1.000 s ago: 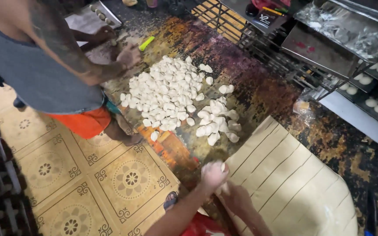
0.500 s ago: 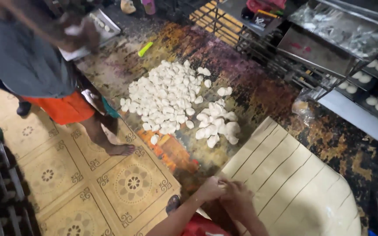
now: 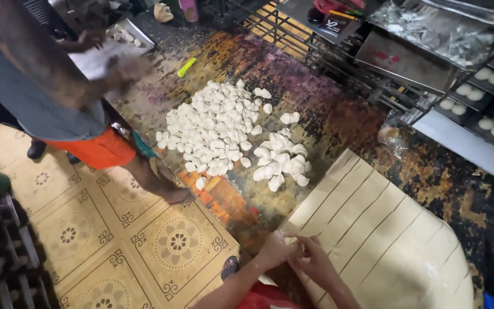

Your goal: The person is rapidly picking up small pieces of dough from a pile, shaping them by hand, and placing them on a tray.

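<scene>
A: What takes up the most room?

B: The dark, mottled worktable (image 3: 338, 123), then the pale sheet of dough cut into long strips (image 3: 384, 240) at its near end.

A: And the white lumps?

B: A heap of small cut dough pieces (image 3: 218, 129) lies mid-table, well apart from the sheet.

A: The person's hands?

B: The left hand (image 3: 275, 250) and right hand (image 3: 314, 258) meet at the sheet's near corner, fingers pinched together on a small bit of dough (image 3: 293, 241).
</scene>
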